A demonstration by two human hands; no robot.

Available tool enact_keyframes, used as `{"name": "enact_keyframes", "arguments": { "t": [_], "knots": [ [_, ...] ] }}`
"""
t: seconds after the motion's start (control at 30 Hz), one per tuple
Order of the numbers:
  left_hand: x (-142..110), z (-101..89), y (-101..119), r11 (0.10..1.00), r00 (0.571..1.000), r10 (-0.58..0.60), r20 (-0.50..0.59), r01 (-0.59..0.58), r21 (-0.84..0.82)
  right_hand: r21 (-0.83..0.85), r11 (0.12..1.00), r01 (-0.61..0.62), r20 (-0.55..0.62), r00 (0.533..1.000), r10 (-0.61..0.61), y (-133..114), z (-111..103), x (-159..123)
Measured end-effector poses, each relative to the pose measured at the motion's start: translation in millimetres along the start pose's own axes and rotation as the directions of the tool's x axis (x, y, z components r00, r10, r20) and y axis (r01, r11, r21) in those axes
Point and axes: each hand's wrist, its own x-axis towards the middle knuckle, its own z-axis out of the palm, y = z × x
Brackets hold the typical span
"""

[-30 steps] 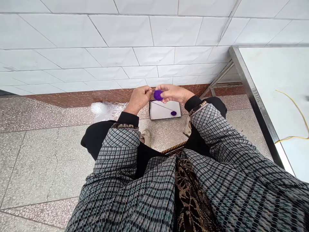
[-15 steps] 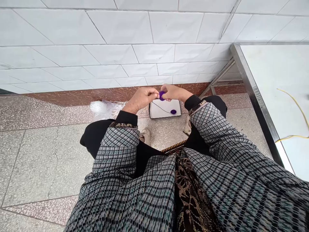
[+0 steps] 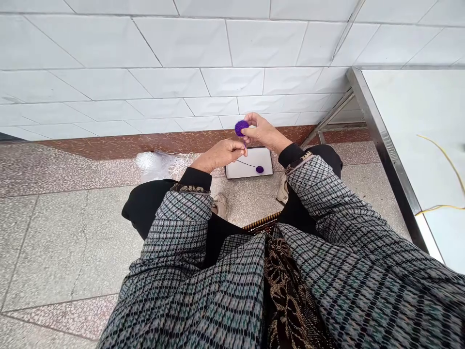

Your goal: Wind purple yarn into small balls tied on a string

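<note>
A round purple piece of yarn work (image 3: 241, 128), disc-like and possibly crocheted, is pinched between the thumb and fingers of my right hand (image 3: 262, 132). Just below and to its left, my left hand (image 3: 227, 153) is closed in a pinch on the purple yarn (image 3: 244, 145) that hangs from the piece. A dark strand runs from near my left fingers to a small purple yarn ball (image 3: 259, 169). That ball lies in a shallow white tray (image 3: 238, 170) with a dark rim on the floor, partly hidden behind my hands. Whether a hook is held cannot be made out.
On the floor left of my hands lies a clear plastic bag (image 3: 148, 165) with white cord (image 3: 181, 162) spilling out. A metal-edged table (image 3: 399, 160) stands at the right, a yellow cord (image 3: 445, 154) on it. The white tiled wall (image 3: 174, 43) rises close ahead.
My right hand has lifted the purple piece up and slightly left, turning its round face into view. My left hand has moved down and a little right, so the hands are farther apart.
</note>
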Motion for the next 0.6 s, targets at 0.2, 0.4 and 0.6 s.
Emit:
{"name": "enact_keyframes", "arguments": {
  "t": [0.2, 0.4, 0.6],
  "knots": [
    [-5.6, -8.4, 4.0, 0.997, 0.972, -0.057, -0.227, 0.045, -0.057, -0.384, 0.906, -0.177, 0.066, 0.974, 0.218, 0.7, -1.6, -7.5],
    [-2.1, -12.0, -4.9, 0.990, 0.908, -0.140, -0.396, 0.125, -0.062, 0.063, 0.991, -0.116, 0.354, 0.931, 0.086, -21.0, -3.4, -18.9],
    [-1.3, -2.9, 1.4, 0.999, 0.999, -0.018, -0.042, 0.017, -0.041, 0.194, 0.981, 0.012, -0.058, 0.998, 0.000, -13.8, -1.7, -3.6]
  ]
}}
